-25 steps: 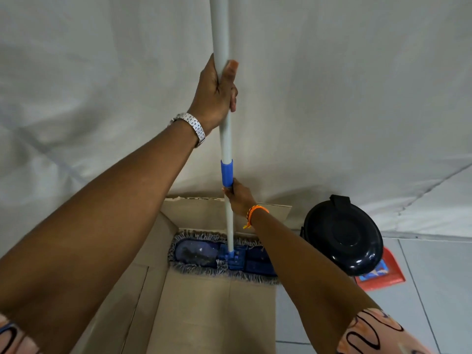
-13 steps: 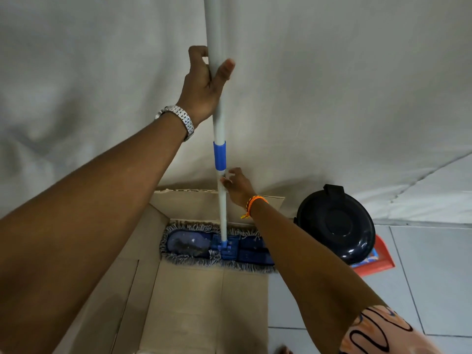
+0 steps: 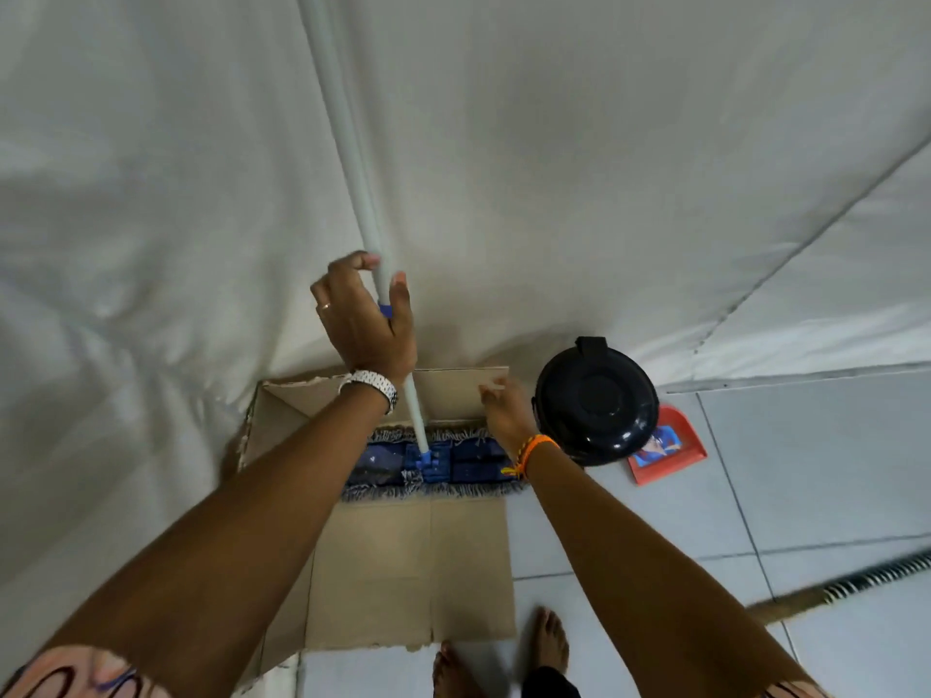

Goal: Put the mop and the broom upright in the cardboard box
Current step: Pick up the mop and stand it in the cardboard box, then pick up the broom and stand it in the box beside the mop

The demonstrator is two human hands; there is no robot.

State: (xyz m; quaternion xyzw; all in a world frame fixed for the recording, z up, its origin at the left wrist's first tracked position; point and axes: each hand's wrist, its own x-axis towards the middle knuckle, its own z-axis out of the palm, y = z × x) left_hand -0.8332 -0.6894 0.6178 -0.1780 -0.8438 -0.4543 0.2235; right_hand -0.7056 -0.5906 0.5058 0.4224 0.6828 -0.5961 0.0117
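- Down at the far end of the box [image 3: 403, 571], the mop [image 3: 433, 463] has its blue fringed head lying flat on the bottom, against the back wall, with its pale pole rising up and leaning a little to the left toward the white sheet [image 3: 554, 143].
- We hold the pole low down with our left hand [image 3: 365, 319], fingers wrapped round it at the blue collar; the grip looks loose, with the forefinger lifted off.
- Our right hand [image 3: 504, 413] is off the pole, near the box's back right corner; it is blurred, and we cannot tell whether it is open or touching the flap.
- We judge the mop step nearly done: the head is inside and the pole stands close to upright, so what is left is to settle it against the back wall or sheet so it stays when we let go.
- Lying on the floor [image 3: 806, 496] at the right edge is what looks like the broom [image 3: 831, 594], a brown handle with a striped part, well apart from the box and untouched.
- Next, we think, comes releasing the mop gently, then reaching right and down for the broom and standing it in the free part of the box.
- A black bin [image 3: 594, 400] stands just beside the box, with a red dustpan [image 3: 665, 445] behind it; our bare feet [image 3: 551, 642] are at the box's near edge.
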